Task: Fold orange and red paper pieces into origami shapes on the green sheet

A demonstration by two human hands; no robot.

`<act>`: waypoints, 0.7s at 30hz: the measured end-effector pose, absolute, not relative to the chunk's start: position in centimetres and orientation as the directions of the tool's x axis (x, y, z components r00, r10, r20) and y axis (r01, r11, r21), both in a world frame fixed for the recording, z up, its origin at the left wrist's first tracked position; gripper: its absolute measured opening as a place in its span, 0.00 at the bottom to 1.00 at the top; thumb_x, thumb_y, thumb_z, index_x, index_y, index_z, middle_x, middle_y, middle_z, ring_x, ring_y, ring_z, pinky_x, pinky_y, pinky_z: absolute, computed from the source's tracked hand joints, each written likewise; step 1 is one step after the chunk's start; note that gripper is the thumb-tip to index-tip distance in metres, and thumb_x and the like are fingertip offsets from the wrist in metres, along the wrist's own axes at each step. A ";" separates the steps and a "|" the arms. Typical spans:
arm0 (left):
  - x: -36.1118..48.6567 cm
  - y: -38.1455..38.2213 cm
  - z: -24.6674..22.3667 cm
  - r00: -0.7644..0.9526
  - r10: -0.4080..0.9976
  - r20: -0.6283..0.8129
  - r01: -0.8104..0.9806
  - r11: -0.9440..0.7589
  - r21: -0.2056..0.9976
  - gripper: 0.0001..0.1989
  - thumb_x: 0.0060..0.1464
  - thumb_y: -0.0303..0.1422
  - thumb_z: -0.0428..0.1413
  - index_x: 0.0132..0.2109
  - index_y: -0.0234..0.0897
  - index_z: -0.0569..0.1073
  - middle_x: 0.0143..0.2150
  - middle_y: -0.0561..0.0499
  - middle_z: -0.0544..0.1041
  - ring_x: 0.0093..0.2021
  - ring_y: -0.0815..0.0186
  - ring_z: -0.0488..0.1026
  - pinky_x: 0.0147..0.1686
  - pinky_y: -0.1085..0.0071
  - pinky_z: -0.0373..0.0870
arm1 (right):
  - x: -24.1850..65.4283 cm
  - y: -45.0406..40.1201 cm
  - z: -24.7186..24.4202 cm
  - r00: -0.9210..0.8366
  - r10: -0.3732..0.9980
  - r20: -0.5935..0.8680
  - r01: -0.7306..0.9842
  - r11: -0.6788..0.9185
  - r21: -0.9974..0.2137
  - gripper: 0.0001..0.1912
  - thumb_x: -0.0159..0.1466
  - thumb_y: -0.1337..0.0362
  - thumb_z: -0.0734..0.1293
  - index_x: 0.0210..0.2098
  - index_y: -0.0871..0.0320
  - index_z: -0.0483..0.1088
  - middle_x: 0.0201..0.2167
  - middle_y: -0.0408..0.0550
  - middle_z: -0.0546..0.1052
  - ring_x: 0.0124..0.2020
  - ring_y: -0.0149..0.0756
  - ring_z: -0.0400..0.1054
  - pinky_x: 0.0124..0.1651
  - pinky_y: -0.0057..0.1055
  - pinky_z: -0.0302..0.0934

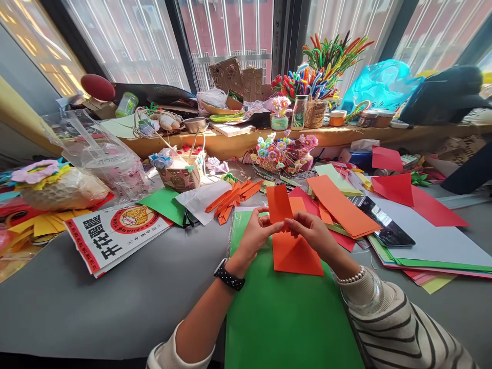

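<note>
A small folded piece of orange paper point(280, 203) is raised between both hands, in the middle of the view. My left hand point(254, 233) pinches its lower left part, and my right hand point(310, 233) has its fingers closed at its lower right corner. Below and behind them, a larger orange sheet point(295, 260) lies on the green sheet point(288, 318). Folded orange strips point(235, 197) lie in a pile to the left, and long orange rectangles point(342, 205) rest to the right.
A black phone point(386, 223) lies on stacked coloured paper point(453, 246) at the right. On the left are a printed paper bag point(119, 233) and a green paper piece point(163, 205). Flower baskets point(180, 174) and craft items line the back, below a crowded windowsill point(230, 141).
</note>
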State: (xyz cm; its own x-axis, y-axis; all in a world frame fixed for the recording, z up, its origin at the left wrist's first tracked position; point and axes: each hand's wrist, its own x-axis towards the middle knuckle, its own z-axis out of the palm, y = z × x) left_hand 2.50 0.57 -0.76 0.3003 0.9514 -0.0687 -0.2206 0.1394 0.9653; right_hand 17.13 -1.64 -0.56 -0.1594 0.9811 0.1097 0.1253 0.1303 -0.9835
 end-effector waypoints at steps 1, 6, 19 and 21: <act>2.5 0.6 -0.8 0.307 0.949 -0.067 -0.222 0.139 0.965 0.26 0.35 0.31 0.62 0.40 0.34 0.58 0.27 0.51 0.74 0.29 0.66 0.72 0.34 0.68 0.66 | 17.1 -1.7 -0.6 -0.149 0.982 0.120 0.131 0.139 -0.982 0.12 0.56 0.57 0.61 0.24 0.60 0.64 0.21 0.42 0.68 0.23 0.27 0.61 0.27 0.25 0.57; 2.4 0.7 -0.8 0.346 0.937 -0.043 -0.225 0.127 0.966 0.26 0.34 0.30 0.63 0.40 0.34 0.58 0.29 0.50 0.74 0.29 0.66 0.72 0.33 0.68 0.67 | 17.0 -1.7 -0.5 -0.148 0.984 0.102 0.152 0.124 -0.981 0.14 0.57 0.56 0.59 0.23 0.60 0.65 0.20 0.42 0.68 0.22 0.28 0.61 0.27 0.25 0.57; 2.6 0.2 -0.6 0.498 0.863 -0.081 -0.125 0.164 0.978 0.24 0.35 0.32 0.61 0.41 0.34 0.64 0.29 0.49 0.74 0.30 0.64 0.72 0.29 0.71 0.67 | 17.2 -1.8 -0.5 0.008 0.975 0.222 0.369 0.203 -0.907 0.16 0.54 0.53 0.61 0.19 0.58 0.60 0.17 0.40 0.62 0.19 0.27 0.55 0.20 0.25 0.49; 2.5 0.3 -0.5 0.424 0.904 -0.059 -0.133 0.126 0.983 0.19 0.39 0.35 0.59 0.40 0.33 0.66 0.30 0.49 0.74 0.31 0.65 0.72 0.30 0.72 0.67 | 17.1 -1.8 -0.5 -0.027 0.975 0.221 0.392 0.214 -0.895 0.16 0.53 0.53 0.62 0.18 0.58 0.60 0.16 0.39 0.61 0.18 0.27 0.54 0.19 0.25 0.48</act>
